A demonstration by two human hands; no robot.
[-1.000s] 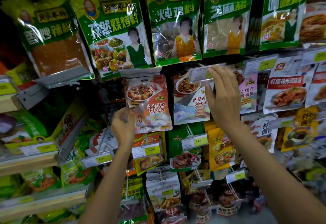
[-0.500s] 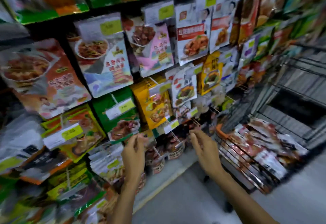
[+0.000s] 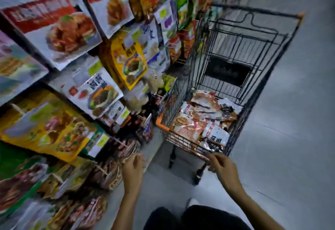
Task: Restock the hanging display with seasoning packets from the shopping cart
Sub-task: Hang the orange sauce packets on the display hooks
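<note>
Ready to pick.
My left hand loosely curled, empty; right hand curled by the shopping cart near rim, grip unclear. The seasoning packets heap at its near end: light, slick; I'd pinch a top edge.
</note>
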